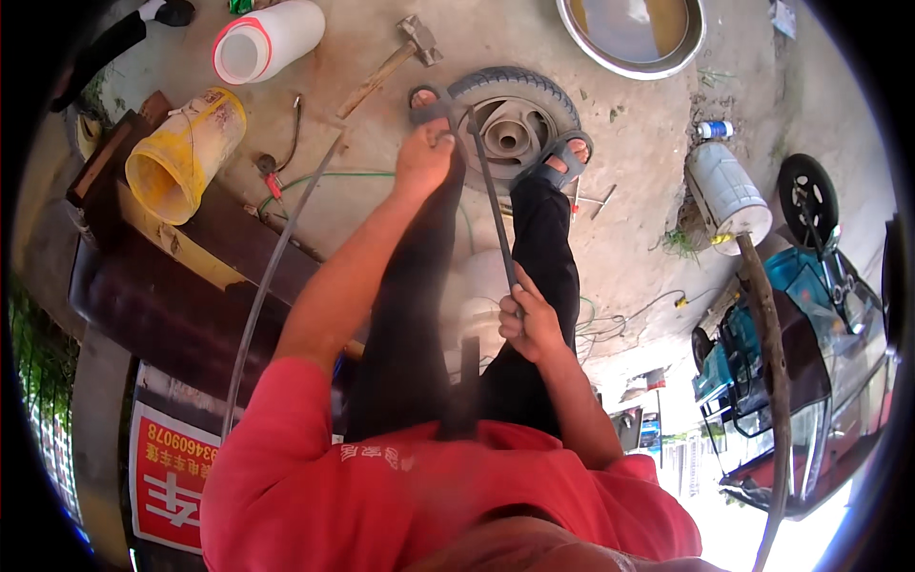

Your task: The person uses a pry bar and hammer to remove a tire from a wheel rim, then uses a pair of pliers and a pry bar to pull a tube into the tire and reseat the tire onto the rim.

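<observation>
A small wheel with a black tyre [519, 78] and a grey metal rim [536, 143] lies flat on the ground in front of me. My sandalled feet flank it, the right sandal [569, 164] overlapping its tyre. My right hand [531, 315] is closed round the near end of a long dark pry bar [492, 198]. The bar's far end reaches over the rim's left side. My left hand [426, 157] is closed beside the tyre's left edge, thumb on top. A blurred dark strip runs beside that hand; what the fingers hold cannot be made out.
A hammer [391, 71] lies beyond my left foot. A yellow bucket [186, 157] and a white one [272, 40] lie at left. A metal basin [634, 67] of murky water stands far right. Right of me are a wooden pole [770, 353] and a tricycle [801, 362].
</observation>
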